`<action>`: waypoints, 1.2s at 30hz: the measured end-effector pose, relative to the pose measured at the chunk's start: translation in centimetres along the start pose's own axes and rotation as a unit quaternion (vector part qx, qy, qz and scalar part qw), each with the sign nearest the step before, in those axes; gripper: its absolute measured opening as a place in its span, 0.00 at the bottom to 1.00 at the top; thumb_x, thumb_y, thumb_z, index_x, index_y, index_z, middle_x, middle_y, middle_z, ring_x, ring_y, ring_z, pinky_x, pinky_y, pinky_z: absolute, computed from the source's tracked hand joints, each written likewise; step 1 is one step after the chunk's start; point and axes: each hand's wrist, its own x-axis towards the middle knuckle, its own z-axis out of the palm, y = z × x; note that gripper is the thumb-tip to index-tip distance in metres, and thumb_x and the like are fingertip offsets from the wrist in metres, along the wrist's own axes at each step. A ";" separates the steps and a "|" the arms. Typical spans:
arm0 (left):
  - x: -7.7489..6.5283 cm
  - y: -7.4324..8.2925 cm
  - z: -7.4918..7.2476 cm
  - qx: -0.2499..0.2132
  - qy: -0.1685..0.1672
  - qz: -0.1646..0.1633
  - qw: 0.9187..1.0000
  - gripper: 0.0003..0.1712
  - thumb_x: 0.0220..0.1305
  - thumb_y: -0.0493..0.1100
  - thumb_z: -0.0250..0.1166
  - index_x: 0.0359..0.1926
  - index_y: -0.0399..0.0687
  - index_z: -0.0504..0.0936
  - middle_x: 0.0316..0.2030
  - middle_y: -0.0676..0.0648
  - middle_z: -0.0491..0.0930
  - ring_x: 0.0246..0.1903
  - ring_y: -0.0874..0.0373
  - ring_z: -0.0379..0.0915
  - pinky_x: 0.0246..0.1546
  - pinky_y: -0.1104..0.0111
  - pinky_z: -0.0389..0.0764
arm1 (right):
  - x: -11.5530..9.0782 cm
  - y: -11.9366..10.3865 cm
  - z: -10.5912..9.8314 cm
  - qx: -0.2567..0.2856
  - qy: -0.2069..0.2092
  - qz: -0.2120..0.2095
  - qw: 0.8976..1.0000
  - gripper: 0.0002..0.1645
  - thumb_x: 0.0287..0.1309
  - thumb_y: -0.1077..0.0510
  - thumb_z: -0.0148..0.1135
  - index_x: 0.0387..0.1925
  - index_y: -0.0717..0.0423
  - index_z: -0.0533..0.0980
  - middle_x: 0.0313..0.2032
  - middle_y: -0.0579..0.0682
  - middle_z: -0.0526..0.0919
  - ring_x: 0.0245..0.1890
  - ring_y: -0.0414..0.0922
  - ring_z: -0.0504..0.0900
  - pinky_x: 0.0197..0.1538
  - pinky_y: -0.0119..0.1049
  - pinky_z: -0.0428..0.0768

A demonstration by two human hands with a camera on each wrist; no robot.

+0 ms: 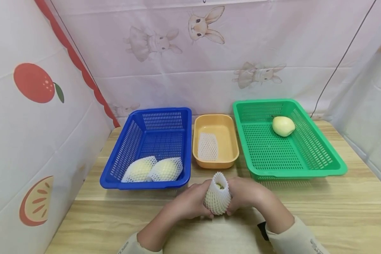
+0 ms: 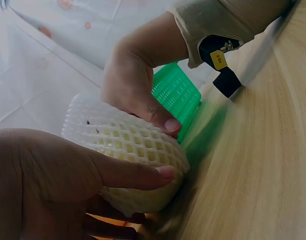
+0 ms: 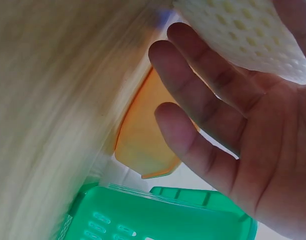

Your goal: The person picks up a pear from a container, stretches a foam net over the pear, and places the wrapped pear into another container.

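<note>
Between both hands stands a pale yellow pear (image 2: 143,197) in a white foam net sleeve (image 1: 218,201), its open end pointing up with a bit of stem showing inside. My left hand (image 1: 195,200) grips it from the left, thumb along the near side and fingers round the back. From the other side my right hand (image 1: 242,192) holds it, the thumb on the netting in the left wrist view. Seen from the right wrist, several fingers (image 3: 207,100) of that hand are spread and lightly bent beside the sleeve. The pear's bottom is close over the wooden table (image 1: 209,234).
Two net-wrapped pears (image 1: 166,170) lie in the near end of a blue basket (image 1: 146,184) at left. An orange tray (image 1: 227,141) behind the hands holds a flat foam net (image 1: 207,146). At right, a green basket (image 1: 300,173) contains one bare pear (image 1: 283,126).
</note>
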 end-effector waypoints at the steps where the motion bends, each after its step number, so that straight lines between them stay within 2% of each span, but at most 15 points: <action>1: 0.0 0.0 0.0 0.000 -0.001 0.000 1.000 0.54 0.37 0.46 0.84 0.66 0.60 0.66 0.52 0.55 0.80 0.52 0.61 0.75 0.56 0.64 0.76 | 0.0 0.0 0.0 0.000 0.000 0.001 1.000 0.32 0.20 0.57 0.84 0.34 0.48 0.77 0.31 0.43 0.81 0.34 0.43 0.79 0.43 0.47 0.80; 6: -0.2 0.5 -0.2 -0.025 0.006 0.001 1.000 0.63 0.35 0.53 0.84 0.71 0.63 0.57 0.53 0.54 0.76 0.54 0.60 0.72 0.56 0.61 0.76 | 0.1 0.1 -0.1 0.012 -0.004 -0.002 1.000 0.30 0.23 0.57 0.83 0.35 0.48 0.77 0.31 0.43 0.81 0.33 0.43 0.78 0.41 0.46 0.80; 12: -0.4 1.3 -0.4 -0.051 0.046 -0.012 0.998 0.53 0.41 0.53 0.81 0.67 0.61 0.61 0.46 0.56 0.77 0.43 0.64 0.74 0.43 0.68 0.79 | -0.2 0.1 -1.0 0.016 -0.018 -0.042 0.999 0.25 0.35 0.52 0.80 0.37 0.48 0.76 0.31 0.40 0.81 0.32 0.39 0.78 0.36 0.38 0.78; 15: -0.8 2.2 -1.3 -0.090 0.074 -0.026 0.993 0.56 0.43 0.57 0.80 0.71 0.64 0.58 0.47 0.56 0.78 0.43 0.64 0.76 0.43 0.68 0.79 | -1.0 0.0 -2.2 0.051 -0.003 -0.072 0.996 0.31 0.41 0.50 0.78 0.49 0.46 0.75 0.33 0.37 0.83 0.34 0.38 0.80 0.38 0.34 0.80; 17: -1.1 2.8 -2.0 -0.155 0.094 -0.032 0.983 0.56 0.44 0.59 0.78 0.71 0.65 0.57 0.49 0.55 0.78 0.44 0.63 0.77 0.44 0.67 0.80 | -1.7 -0.3 -3.2 0.083 0.028 -0.092 0.992 0.41 0.46 0.47 0.76 0.61 0.45 0.69 0.34 0.36 0.84 0.35 0.37 0.82 0.39 0.33 0.81; 18: -1.3 3.1 -2.4 -0.202 0.102 -0.028 0.974 0.55 0.46 0.59 0.77 0.72 0.64 0.56 0.50 0.53 0.78 0.46 0.61 0.78 0.45 0.66 0.81 | -2.1 -0.4 -3.7 0.101 0.049 -0.103 0.988 0.45 0.48 0.46 0.75 0.66 0.44 0.65 0.35 0.37 0.84 0.36 0.38 0.83 0.40 0.34 0.82; 20: -1.5 3.4 -3.1 -0.303 0.113 -0.011 0.946 0.52 0.52 0.56 0.75 0.72 0.60 0.55 0.54 0.48 0.77 0.49 0.57 0.78 0.48 0.65 0.82 | -2.7 -0.8 -4.4 0.131 0.099 -0.121 0.979 0.52 0.51 0.44 0.74 0.72 0.43 0.58 0.38 0.39 0.83 0.37 0.39 0.83 0.42 0.34 0.83; 21: -1.6 3.5 -3.4 -0.352 0.115 0.003 0.929 0.50 0.55 0.55 0.73 0.73 0.58 0.55 0.57 0.47 0.75 0.51 0.56 0.78 0.50 0.65 0.82 | -3.1 -1.1 -4.7 0.134 0.128 -0.127 0.974 0.53 0.51 0.44 0.74 0.74 0.42 0.56 0.40 0.40 0.82 0.38 0.39 0.83 0.42 0.34 0.84; 23: -1.6 3.6 -3.8 -0.451 0.109 0.025 0.885 0.48 0.60 0.50 0.69 0.74 0.52 0.52 0.59 0.43 0.74 0.53 0.55 0.77 0.52 0.65 0.81 | -3.5 -1.6 -4.9 0.132 0.175 -0.156 0.963 0.53 0.50 0.45 0.75 0.73 0.41 0.57 0.47 0.43 0.79 0.43 0.41 0.82 0.46 0.36 0.84; 25: -1.7 3.6 -4.0 -0.519 0.097 0.043 0.848 0.46 0.64 0.50 0.64 0.75 0.47 0.49 0.58 0.44 0.74 0.52 0.57 0.77 0.52 0.66 0.81 | -3.6 -2.1 -4.8 0.125 0.204 -0.196 0.951 0.53 0.48 0.47 0.77 0.73 0.42 0.60 0.57 0.46 0.74 0.51 0.42 0.79 0.50 0.37 0.84; 28: -1.8 3.5 -4.0 -0.586 0.074 0.059 0.804 0.45 0.66 0.54 0.61 0.74 0.42 0.49 0.53 0.48 0.77 0.48 0.60 0.78 0.48 0.66 0.82 | -3.3 -2.6 -4.3 0.102 0.228 -0.264 0.932 0.50 0.45 0.52 0.79 0.70 0.46 0.65 0.65 0.47 0.70 0.60 0.44 0.74 0.53 0.37 0.83; 29: -1.8 3.4 -4.0 -0.601 0.064 0.070 0.793 0.44 0.67 0.54 0.60 0.73 0.41 0.49 0.51 0.49 0.78 0.47 0.59 0.79 0.47 0.65 0.82 | -3.2 -2.7 -4.1 0.097 0.236 -0.282 0.925 0.49 0.44 0.54 0.79 0.68 0.48 0.67 0.66 0.47 0.70 0.60 0.44 0.74 0.53 0.35 0.82; 31: -1.7 3.3 -3.8 -0.622 0.049 0.088 0.777 0.45 0.67 0.57 0.61 0.73 0.41 0.50 0.52 0.49 0.79 0.47 0.57 0.81 0.48 0.61 0.82 | -2.8 -2.9 -3.7 0.076 0.268 -0.302 0.912 0.44 0.44 0.57 0.79 0.65 0.50 0.71 0.63 0.50 0.73 0.58 0.44 0.76 0.50 0.33 0.83; 34: -1.4 3.2 -3.4 -0.644 0.027 0.110 0.756 0.45 0.66 0.57 0.63 0.73 0.43 0.51 0.54 0.47 0.78 0.49 0.53 0.81 0.50 0.57 0.82 | -2.3 -3.1 -3.1 0.057 0.321 -0.318 0.890 0.40 0.42 0.63 0.79 0.61 0.53 0.75 0.59 0.52 0.77 0.54 0.45 0.78 0.46 0.30 0.83; 36: -1.3 3.3 -3.2 -0.654 0.021 0.119 0.747 0.46 0.65 0.57 0.64 0.72 0.43 0.51 0.55 0.46 0.77 0.50 0.52 0.81 0.52 0.57 0.82 | -2.1 -3.1 -2.9 0.055 0.351 -0.321 0.878 0.39 0.39 0.65 0.79 0.58 0.54 0.77 0.56 0.53 0.78 0.52 0.45 0.79 0.44 0.28 0.83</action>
